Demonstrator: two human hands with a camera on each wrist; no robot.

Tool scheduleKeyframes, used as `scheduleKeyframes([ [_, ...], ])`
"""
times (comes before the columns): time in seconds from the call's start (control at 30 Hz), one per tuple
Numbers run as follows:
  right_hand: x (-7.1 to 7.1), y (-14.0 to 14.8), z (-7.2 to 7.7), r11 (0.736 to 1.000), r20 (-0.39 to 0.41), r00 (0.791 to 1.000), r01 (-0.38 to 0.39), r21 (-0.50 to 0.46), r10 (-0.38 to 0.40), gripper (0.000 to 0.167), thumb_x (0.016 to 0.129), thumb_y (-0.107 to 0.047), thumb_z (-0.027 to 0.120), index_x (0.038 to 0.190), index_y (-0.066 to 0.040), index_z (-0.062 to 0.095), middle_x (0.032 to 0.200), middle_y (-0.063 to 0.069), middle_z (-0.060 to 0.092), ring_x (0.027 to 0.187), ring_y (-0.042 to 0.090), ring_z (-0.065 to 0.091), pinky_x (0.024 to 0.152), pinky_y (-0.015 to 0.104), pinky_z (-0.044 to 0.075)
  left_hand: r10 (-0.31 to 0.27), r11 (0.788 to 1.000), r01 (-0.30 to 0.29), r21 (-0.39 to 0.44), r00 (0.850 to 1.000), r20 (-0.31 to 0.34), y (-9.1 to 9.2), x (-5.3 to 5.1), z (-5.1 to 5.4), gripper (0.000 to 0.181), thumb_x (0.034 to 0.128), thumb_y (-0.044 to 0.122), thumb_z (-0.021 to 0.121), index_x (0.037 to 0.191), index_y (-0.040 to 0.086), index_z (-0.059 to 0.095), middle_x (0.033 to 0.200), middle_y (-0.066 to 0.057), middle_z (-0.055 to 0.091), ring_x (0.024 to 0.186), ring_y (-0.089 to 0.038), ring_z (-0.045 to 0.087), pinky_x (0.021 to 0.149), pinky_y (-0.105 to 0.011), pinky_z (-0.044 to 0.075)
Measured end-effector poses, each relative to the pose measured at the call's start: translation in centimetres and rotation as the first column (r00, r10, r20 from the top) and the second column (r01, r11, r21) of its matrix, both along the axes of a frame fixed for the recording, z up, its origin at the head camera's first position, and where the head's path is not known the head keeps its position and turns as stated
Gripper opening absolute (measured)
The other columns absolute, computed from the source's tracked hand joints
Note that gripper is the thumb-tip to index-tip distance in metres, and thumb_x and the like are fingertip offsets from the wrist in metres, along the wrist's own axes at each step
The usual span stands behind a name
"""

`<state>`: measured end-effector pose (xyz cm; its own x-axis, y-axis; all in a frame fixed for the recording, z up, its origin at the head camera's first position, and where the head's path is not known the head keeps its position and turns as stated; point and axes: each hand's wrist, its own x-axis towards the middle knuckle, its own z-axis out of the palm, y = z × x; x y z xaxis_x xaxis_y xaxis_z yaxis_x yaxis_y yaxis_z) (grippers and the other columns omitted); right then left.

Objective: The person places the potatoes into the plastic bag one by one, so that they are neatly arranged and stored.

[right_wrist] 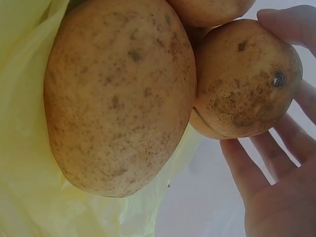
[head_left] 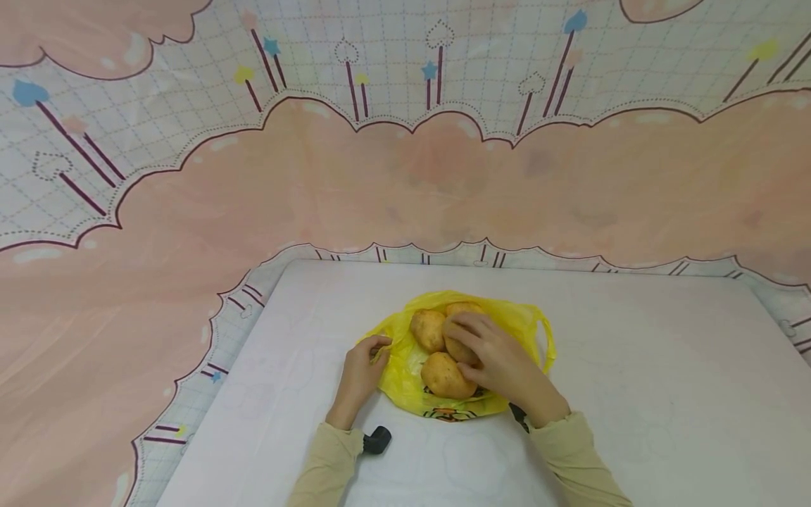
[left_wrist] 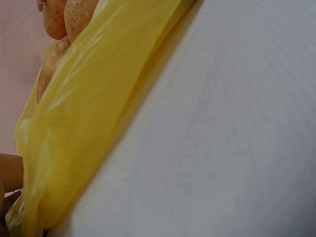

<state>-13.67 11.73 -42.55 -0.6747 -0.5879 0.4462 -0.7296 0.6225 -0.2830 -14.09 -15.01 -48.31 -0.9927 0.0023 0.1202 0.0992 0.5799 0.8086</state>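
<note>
A yellow plastic bag lies spread on the table, with several potatoes on it. My right hand grips one potato between thumb and fingers; the right wrist view shows this potato with dark spots, touching a larger potato. Around it in the head view are a front potato, a left potato and a back potato, partly hidden. My left hand pinches the bag's left edge; in the left wrist view its fingers show beside the yellow plastic.
The bag lies on a white-covered table. A loop handle of the bag sticks out to the right. Behind stands a patterned pink and white curtain. A black device sits at my left wrist.
</note>
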Motion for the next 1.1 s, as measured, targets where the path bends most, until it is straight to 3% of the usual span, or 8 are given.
scheduleKeyframes([
  [0.4, 0.1, -0.08, -0.03, 1.0, 0.032, 0.999, 0.016, 0.008, -0.017, 0.058, 0.077, -0.012, 0.083, 0.131, -0.009, 0.061, 0.137, 0.012, 0.053, 0.128, 0.029, 0.05, 0.101, 0.045, 0.051, -0.004, 1.0, 0.004, -0.015, 1.0, -0.025, -0.05, 0.02, 0.03, 0.019, 0.0919, -0.002, 0.065, 0.111, 0.0, 0.069, 0.112, -0.017, 0.071, 0.104, -0.031, 0.067, 0.092, -0.045, 0.056],
  [0.8, 0.13, -0.15, -0.12, 1.0, 0.041, 0.999, 0.019, 0.014, -0.019, 0.058, 0.077, -0.01, 0.081, 0.131, -0.011, 0.061, 0.138, 0.011, 0.053, 0.128, 0.027, 0.05, 0.104, 0.043, 0.05, -0.003, 1.0, 0.003, -0.018, 1.0, -0.014, -0.09, 0.07, -0.01, 0.019, 0.0922, -0.002, 0.065, 0.111, 0.0, 0.069, 0.111, -0.016, 0.071, 0.102, -0.03, 0.067, 0.09, -0.045, 0.056],
  [1.1, 0.16, -0.21, -0.22, 0.999, 0.03, 0.999, 0.017, 0.035, -0.018, 0.057, 0.083, -0.017, 0.08, 0.135, -0.011, 0.058, 0.14, 0.01, 0.051, 0.129, 0.027, 0.05, 0.107, 0.044, 0.047, 0.008, 1.0, -0.008, 0.005, 1.0, 0.017, -0.04, 0.1, 0.03, 0.02, 0.0928, 0.0, 0.065, 0.112, 0.001, 0.069, 0.112, -0.015, 0.071, 0.104, -0.03, 0.066, 0.093, -0.044, 0.055],
])
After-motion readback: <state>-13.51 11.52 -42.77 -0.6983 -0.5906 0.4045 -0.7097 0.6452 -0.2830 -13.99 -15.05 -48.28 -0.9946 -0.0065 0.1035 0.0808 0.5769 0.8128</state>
